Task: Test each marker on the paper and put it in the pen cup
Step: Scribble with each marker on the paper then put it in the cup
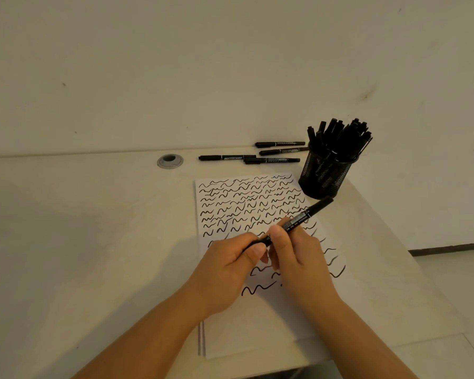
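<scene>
1. Holding one black marker (298, 218) in both hands, just above the near half of the scribbled paper (257, 324), at the right of the surface (93, 242).
2. Right hand (298, 250) wrapping its fingers (281, 242) round the barrel; left hand (230, 263) pinching the marker's near-left end, likely gripping the cap there to pull it off or press it back on, though which cannot be told.
3. Lying slantwise: long axis running from near-left to far-right, the free far end pointing toward the mesh pen cup (324, 173).
4. Keeping the pair of hands over the paper, probably so the tip lands straight on the bare near strip.
5. Standing near the paper's far-right corner, within easy reach, the pen cup already crammed with markers.
6. Waiting beyond the paper's far edge, four loose markers (257, 155), lying roughly left to right, likely untested.
</scene>
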Demonstrator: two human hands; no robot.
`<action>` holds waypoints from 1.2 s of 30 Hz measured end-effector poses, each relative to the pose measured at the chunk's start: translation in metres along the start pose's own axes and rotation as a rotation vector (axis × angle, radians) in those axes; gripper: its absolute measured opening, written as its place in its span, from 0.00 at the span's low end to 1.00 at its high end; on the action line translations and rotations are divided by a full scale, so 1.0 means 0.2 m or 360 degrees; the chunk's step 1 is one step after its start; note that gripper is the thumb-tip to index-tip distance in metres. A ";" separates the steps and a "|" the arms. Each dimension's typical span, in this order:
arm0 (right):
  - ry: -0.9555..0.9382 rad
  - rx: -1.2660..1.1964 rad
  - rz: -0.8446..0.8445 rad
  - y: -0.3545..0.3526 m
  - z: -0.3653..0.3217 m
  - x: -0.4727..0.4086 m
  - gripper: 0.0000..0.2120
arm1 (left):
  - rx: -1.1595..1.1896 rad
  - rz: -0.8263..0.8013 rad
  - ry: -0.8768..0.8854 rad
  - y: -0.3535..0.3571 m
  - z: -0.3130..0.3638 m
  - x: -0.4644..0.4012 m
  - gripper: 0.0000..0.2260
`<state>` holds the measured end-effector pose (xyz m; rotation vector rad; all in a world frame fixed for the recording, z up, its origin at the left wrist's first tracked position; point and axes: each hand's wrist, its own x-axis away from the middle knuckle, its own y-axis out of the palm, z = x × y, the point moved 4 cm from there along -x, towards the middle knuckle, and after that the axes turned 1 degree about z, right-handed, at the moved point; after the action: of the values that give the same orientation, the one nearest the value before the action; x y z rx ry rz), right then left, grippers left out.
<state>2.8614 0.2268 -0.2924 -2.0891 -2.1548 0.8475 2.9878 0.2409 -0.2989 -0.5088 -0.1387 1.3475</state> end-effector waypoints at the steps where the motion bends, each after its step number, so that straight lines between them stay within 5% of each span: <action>1: 0.0002 0.0147 0.0078 -0.01 0.00 0.00 0.19 | 0.0004 0.0040 0.0005 0.00 0.00 0.00 0.10; 9: -0.0639 0.0968 0.0378 -0.04 -0.11 0.00 0.07 | 0.0025 0.0331 -0.0125 -0.04 -0.03 -0.03 0.11; 11: -0.0715 0.1048 0.0267 -0.04 -0.10 -0.02 0.14 | -0.0010 0.0287 -0.0092 -0.03 0.01 -0.05 0.12; 16: -0.0868 0.1093 0.0223 -0.15 -0.11 -0.14 0.09 | -0.0071 0.0056 -0.0083 0.00 0.12 -0.15 0.13; 20: -0.0540 0.0972 0.0258 -0.28 -0.09 -0.28 0.06 | -0.0175 -0.0163 -0.0052 -0.01 0.21 -0.25 0.19; 24: -0.0120 0.0390 0.0381 -0.43 -0.05 -0.39 0.07 | -0.0669 -0.0110 -0.0031 -0.03 0.18 -0.42 0.14; 30: 0.0059 -0.0031 0.0709 -0.66 0.00 -0.52 0.06 | -0.0869 0.0050 -0.0369 -0.09 -0.12 -0.64 0.07; 36: 0.0080 0.0000 0.0787 -0.73 0.06 -0.62 0.06 | -0.1161 0.0147 -0.0257 -0.12 -0.23 -0.85 0.12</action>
<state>2.7360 0.1144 -0.2019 -2.6573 -1.6276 0.8034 2.9881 0.0625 -0.2964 -1.0227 -0.7642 1.4085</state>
